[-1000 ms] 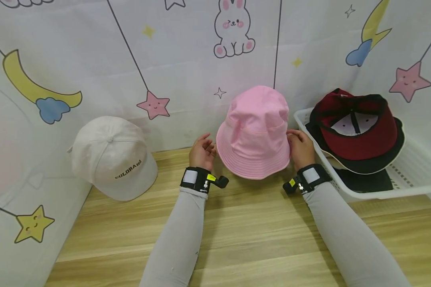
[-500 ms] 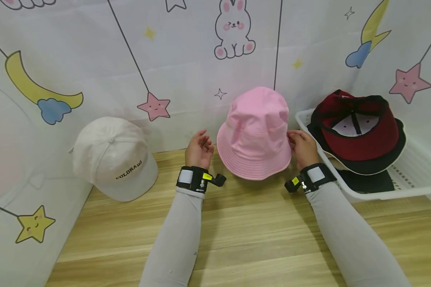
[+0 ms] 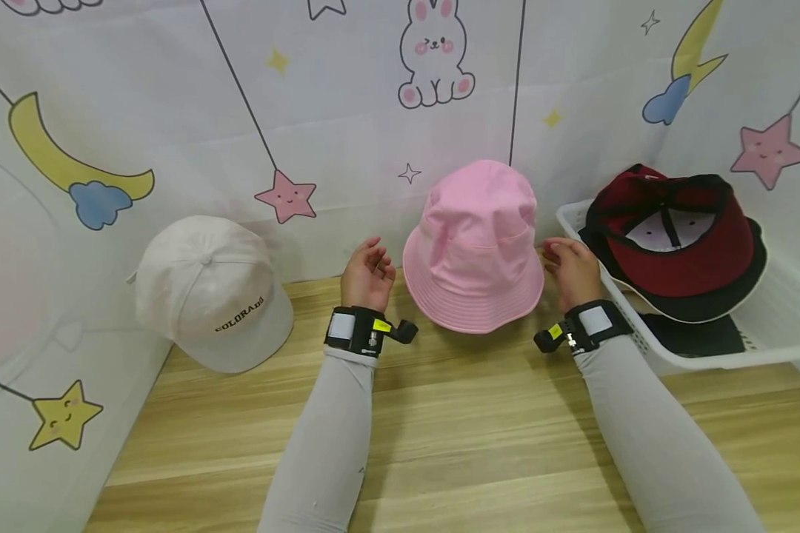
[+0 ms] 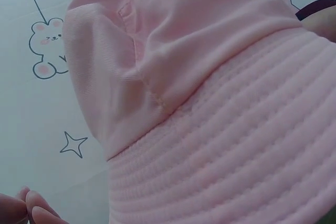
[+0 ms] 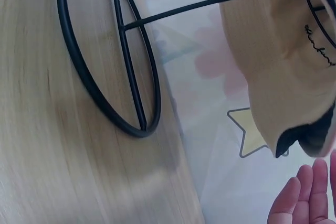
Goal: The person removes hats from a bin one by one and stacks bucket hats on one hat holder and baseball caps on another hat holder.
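Note:
A pink bucket hat (image 3: 480, 215) with a stitched brim stands near the back wall, propped on a black wire stand (image 5: 184, 10) seen in the right wrist view. My left hand (image 3: 368, 275) is just left of the brim, palm turned inward and fingers loosely bent, holding nothing. Right of the brim is my right hand (image 3: 575, 270), its relaxed fingers reaching toward the hat with nothing gripped. In the right wrist view my right fingertips (image 5: 315, 187) appear close below the brim's edge. The hat fills most of the left wrist view.
A cream cap (image 3: 207, 289) with dark lettering stands at the left. At the right, a white plastic basket (image 3: 713, 363) holds a dark red cap (image 3: 687, 274) stacked over a black-brimmed cap. A printed cloth wall (image 3: 347, 111) rises behind the wooden table (image 3: 467, 429).
My right hand has eased off the brim and moved rightward; the basket has shifted slightly right with it. My left hand has drawn a little left, away from the hat.

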### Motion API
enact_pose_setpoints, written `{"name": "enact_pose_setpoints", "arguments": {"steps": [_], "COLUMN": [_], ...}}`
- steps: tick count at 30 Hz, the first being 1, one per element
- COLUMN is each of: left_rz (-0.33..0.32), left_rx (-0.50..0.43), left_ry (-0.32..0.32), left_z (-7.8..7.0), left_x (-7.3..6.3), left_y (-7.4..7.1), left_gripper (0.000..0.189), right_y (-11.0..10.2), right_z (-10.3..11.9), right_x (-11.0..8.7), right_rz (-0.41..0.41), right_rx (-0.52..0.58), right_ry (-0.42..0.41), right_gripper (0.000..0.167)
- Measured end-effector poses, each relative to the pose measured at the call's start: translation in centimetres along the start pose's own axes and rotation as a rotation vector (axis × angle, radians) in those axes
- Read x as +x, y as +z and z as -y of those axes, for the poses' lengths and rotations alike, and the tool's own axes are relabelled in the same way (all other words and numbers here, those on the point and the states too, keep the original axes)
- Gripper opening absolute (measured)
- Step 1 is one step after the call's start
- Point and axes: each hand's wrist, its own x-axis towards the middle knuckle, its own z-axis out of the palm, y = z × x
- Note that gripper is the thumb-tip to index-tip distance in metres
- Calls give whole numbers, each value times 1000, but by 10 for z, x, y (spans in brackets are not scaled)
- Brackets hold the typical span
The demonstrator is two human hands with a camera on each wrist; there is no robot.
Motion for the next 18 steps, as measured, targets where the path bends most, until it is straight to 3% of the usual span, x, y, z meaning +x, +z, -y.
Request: {"name": "enact_pose_setpoints", "arguments": {"steps": [10, 18], "left_rz": [20, 30], "left_rx": [-30, -35], "left_ry": [-8, -21], "left_z": [-7, -10], "left_x": [-4, -5], "left_y": [4, 6], "left_gripper": [31, 23], "right_y": [0, 10], "right_z": [7, 16], "right_x": [0, -7], "right_rz": [-15, 18], "right_rx": [56, 41], "right_ry": [27, -54], "right_gripper": [16, 15]}}
